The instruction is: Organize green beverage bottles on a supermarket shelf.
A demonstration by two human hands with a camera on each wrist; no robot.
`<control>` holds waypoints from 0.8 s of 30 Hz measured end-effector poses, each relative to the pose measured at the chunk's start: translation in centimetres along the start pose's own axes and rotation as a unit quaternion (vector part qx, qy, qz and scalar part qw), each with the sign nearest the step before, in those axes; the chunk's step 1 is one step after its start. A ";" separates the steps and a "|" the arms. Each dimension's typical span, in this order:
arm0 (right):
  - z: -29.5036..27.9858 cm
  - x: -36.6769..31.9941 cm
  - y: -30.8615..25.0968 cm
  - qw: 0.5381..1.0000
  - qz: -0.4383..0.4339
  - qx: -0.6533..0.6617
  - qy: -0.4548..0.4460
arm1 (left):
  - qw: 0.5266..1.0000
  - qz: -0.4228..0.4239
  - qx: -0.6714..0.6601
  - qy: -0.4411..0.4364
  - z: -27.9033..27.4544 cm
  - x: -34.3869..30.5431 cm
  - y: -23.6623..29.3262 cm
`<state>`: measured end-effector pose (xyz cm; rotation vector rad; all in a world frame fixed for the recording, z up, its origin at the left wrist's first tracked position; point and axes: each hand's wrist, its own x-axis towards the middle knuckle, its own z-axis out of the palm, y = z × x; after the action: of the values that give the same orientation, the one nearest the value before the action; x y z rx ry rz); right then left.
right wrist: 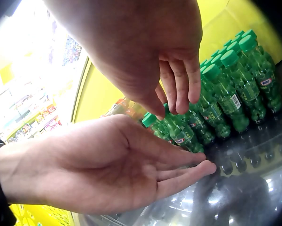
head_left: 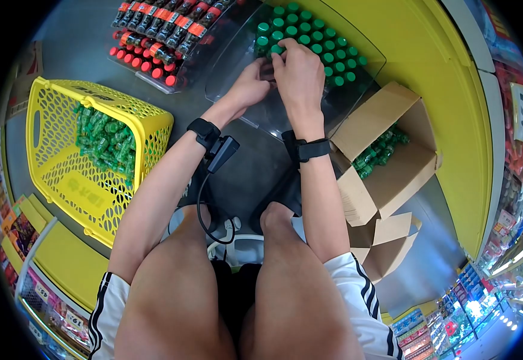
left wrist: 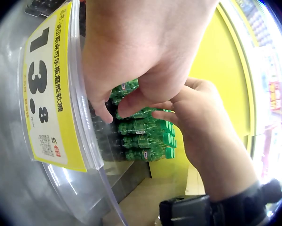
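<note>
Small green bottles [head_left: 327,45] with green caps stand upright in close rows in a clear plastic tray [head_left: 357,90]. My right hand [head_left: 300,75] reaches over their near left corner, thumb and fingers about the cap of one green bottle [right wrist: 181,134]. Palm up and fingers extended, my left hand [right wrist: 98,165] is beside the right hand, its fingertips low by the front row. Nothing lies on its palm in the right wrist view. A yellow price card [left wrist: 51,89] shows at the tray's front in the left wrist view.
A yellow basket [head_left: 63,180] at left holds a heap of green bottles. Right of the tray, an open cardboard box [head_left: 405,180] has more; another box [head_left: 393,246] stands below it. Dark bottles with red caps [head_left: 147,63] fill the back left. A yellow wall [head_left: 429,54] curves behind.
</note>
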<state>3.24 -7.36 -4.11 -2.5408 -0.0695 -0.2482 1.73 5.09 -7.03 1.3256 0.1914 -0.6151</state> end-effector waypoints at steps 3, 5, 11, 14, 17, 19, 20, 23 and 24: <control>0.0 0.0 0.0 1.000 0.003 0.006 -0.003 | 1.000 -0.010 0.007 0.004 0.1 -0.1 0.8; 0.0 0.0 0.0 1.000 0.005 0.005 -0.006 | 1.000 -0.015 0.013 0.003 0.1 -0.1 0.8; -0.2 0.2 -0.2 0.999 0.006 -0.026 -0.023 | 0.996 0.032 0.075 0.039 -0.3 0.8 -1.7; -0.2 0.1 -0.1 0.999 0.001 -0.038 -0.022 | 0.996 0.023 0.075 0.032 -0.4 0.8 -1.7; -0.4 0.2 -0.3 0.999 0.001 -0.035 -0.017 | 0.994 0.031 0.097 0.046 -0.5 0.7 -1.5; -0.9 0.1 -0.6 0.999 0.009 -0.031 -0.018 | 0.970 0.026 0.225 0.085 -0.5 0.5 -1.3; -1.1 0.1 -0.7 1.000 0.009 -0.025 -0.014 | 0.970 0.026 0.224 0.085 -0.5 0.2 -1.3; -2.0 -0.2 -1.5 1.000 0.014 0.009 -0.012 | 0.941 0.056 0.315 0.108 -0.3 -0.7 -0.5; -2.5 -0.4 -1.8 0.999 0.023 0.036 -0.018 | 0.931 0.074 0.344 0.101 0.0 -1.2 0.1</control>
<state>2.27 -7.27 -1.18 -2.4719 -0.0338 -0.1799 0.77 5.52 -6.37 2.0658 0.0350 -0.4243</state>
